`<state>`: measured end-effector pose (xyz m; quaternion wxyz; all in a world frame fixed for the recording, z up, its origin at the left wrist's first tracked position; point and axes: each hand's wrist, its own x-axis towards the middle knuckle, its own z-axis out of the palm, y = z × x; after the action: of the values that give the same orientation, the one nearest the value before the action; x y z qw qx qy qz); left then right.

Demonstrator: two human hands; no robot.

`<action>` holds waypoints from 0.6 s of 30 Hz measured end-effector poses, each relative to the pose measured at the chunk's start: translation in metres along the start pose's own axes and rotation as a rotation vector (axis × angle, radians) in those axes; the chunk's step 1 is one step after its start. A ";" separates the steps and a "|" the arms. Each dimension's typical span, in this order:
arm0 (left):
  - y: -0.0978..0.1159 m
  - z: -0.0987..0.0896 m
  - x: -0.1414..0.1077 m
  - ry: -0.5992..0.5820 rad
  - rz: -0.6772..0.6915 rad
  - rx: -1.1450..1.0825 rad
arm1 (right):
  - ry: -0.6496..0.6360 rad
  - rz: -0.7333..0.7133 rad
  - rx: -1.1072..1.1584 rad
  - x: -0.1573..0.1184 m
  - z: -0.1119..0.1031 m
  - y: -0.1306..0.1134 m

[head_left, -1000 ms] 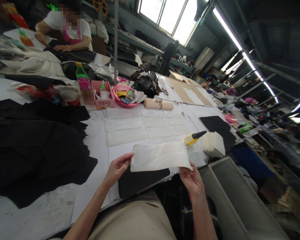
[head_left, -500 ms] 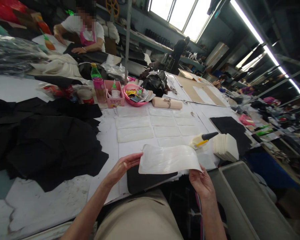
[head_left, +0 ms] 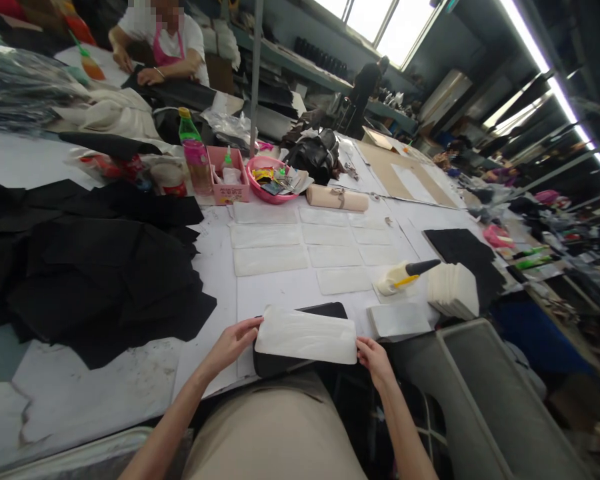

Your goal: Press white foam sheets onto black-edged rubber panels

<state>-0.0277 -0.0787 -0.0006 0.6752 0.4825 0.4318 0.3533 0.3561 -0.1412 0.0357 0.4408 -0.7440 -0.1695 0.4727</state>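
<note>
A white rectangular sheet with a streaky sheen (head_left: pixel 307 337) is held flat between my hands, over a black rectangular piece (head_left: pixel 330 309) at the table's front edge. My left hand (head_left: pixel 235 343) pinches its left end near the upper corner. At the right end, the fingers of my right hand (head_left: pixel 373 359) are closed on the edge. Right of the sheet lies a short stack of white sheets (head_left: pixel 400 320). Behind that rests a cream bottle with a dark nozzle (head_left: pixel 395 277), with a yellow-handled tool (head_left: pixel 407 281) beside it.
Several white rectangles (head_left: pixel 269 260) lie in rows beyond my hands. Black fabric pieces (head_left: pixel 95 267) cover the left side. A pink basket (head_left: pixel 273 193), pink box (head_left: pixel 230 190) and bottle (head_left: pixel 196 160) stand behind. A grey bin (head_left: pixel 505 400) is at right. A co-worker (head_left: pixel 165 47) sits across.
The white sheet has come down and left, from raised and curved to nearly flat over the black piece. Both hands moved with it, and the stack at right is now uncovered.
</note>
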 end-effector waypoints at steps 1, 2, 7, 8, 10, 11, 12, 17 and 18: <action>-0.006 0.002 0.001 0.038 -0.012 0.023 | 0.022 -0.027 -0.069 0.006 0.000 0.008; -0.009 0.005 0.001 0.088 -0.006 0.042 | 0.041 -0.053 -0.119 0.010 0.001 0.014; 0.005 0.017 -0.010 0.477 0.131 0.217 | 0.006 -0.115 -0.145 0.016 -0.003 0.013; 0.012 0.021 -0.013 0.524 0.146 0.241 | 0.000 -0.147 -0.144 0.015 -0.004 0.007; 0.028 0.034 -0.019 0.566 0.158 0.280 | 0.033 -0.272 -0.180 0.007 -0.003 -0.006; 0.036 0.042 -0.021 0.569 0.165 0.298 | 0.053 -0.346 -0.206 0.001 0.001 -0.015; 0.044 0.053 -0.021 0.565 0.174 0.310 | 0.058 -0.423 -0.227 -0.008 0.008 -0.024; 0.081 0.115 -0.006 0.336 0.182 0.189 | -0.564 -0.418 -0.127 -0.068 0.067 -0.065; 0.086 0.126 -0.003 0.262 0.165 0.138 | -0.647 -0.421 -0.082 -0.078 0.077 -0.071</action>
<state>0.0826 -0.1005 0.1027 0.5472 0.5114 0.4982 0.4368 0.2632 -0.1162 0.1239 0.4218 -0.5222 -0.4675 0.5752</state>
